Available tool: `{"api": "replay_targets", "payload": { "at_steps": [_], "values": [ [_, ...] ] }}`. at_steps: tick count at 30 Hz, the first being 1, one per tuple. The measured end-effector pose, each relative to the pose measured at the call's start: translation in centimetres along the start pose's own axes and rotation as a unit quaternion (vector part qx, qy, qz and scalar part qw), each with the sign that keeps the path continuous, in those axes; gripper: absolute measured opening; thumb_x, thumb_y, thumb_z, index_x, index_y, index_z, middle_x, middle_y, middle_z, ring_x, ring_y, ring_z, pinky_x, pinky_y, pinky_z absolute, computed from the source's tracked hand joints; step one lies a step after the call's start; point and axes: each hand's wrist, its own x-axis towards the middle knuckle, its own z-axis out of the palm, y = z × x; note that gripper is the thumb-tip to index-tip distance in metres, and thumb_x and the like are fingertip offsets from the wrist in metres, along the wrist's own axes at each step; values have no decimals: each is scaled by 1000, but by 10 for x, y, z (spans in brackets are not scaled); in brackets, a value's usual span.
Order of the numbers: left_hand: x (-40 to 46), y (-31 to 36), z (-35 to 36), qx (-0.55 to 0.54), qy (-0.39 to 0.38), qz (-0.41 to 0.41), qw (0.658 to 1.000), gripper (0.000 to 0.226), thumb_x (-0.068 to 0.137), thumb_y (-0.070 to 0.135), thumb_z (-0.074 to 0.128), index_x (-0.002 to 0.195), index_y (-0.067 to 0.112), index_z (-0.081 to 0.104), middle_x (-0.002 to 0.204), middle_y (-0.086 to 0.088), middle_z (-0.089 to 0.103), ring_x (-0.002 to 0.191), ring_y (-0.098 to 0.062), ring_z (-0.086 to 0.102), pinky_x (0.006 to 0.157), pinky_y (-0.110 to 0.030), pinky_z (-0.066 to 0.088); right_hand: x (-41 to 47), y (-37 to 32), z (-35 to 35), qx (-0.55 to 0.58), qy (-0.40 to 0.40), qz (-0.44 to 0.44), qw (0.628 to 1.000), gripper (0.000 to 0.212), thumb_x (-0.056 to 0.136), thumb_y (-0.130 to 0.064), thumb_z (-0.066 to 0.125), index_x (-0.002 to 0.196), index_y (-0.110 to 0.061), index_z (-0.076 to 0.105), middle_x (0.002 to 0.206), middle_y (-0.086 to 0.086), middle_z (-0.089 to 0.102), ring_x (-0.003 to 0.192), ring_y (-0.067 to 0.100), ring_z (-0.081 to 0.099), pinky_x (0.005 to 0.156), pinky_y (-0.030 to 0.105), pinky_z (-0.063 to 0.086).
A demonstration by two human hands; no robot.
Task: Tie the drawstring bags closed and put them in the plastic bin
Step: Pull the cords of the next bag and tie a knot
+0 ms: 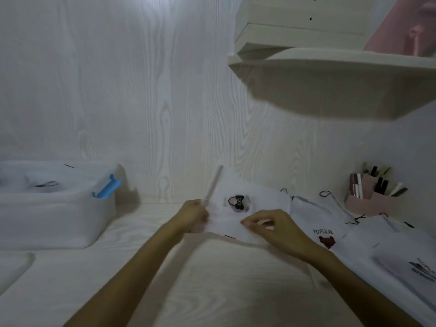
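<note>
White cloth, the drawstring bag [238, 208] with a small bow-and-animal print, is held up just above the pale wood-grain worktop [212, 279] between both hands. The left hand [192, 214] grips its left edge together with a slim translucent stick [213, 185] that slants up and right; the right hand [273, 226] pinches the lower edge. More bags [323, 220] lie to the right. The plastic bin [56, 220], blue clip [108, 187] on its rim, stands well apart at left.

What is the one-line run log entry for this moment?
left hand: grips bag edge | right hand: pinches bag | bin: left, holds one bag | more bags: right, untied
</note>
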Motion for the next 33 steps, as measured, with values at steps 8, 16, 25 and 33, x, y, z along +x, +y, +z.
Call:
{"api": "replay_targets", "payload": {
  "at_steps": [8, 16, 25, 33],
  "values": [
    [-2, -2, -98, 308, 2, -29, 951, 30, 93, 11, 49, 63, 12, 50, 61, 0, 48, 55, -13, 45, 46, -14, 36, 23, -33, 43, 6, -30, 24, 999, 51, 86, -33, 65, 132, -31, 43, 127, -14, 51, 117, 6, 46, 99, 21, 38],
    [-8, -43, -90, 594, 123, 135, 783, 44, 92, 23, 54, 135, 22, 44, 139, 0, 44, 126, -21, 41, 101, -31, 33, 26, -12, 115, -213, -225, 6, 951, 51, 92, -60, 31, 141, -46, 30, 156, -15, 15, 144, 8, 7, 117, 39, -1],
    [-57, -105, -86, 359, 33, 109, 926, 36, 98, 46, 31, 100, 26, 62, 110, 8, 65, 106, -18, 57, 87, -31, 42, 60, -4, 132, -147, -100, 35, 983, 44, 98, -47, 34, 140, -35, 40, 153, -7, 29, 141, 12, 21, 116, 35, 10],
    [-101, -121, -84, 304, 242, 73, 919, 51, 70, 81, 45, 78, 33, 61, 81, 17, 57, 81, -1, 52, 65, -23, 38, -2, -2, 68, -15, -86, 87, 992, 15, 90, -42, 55, 98, -33, 64, 111, -17, 57, 99, -6, 51, 83, 10, 40]
  ]
}}
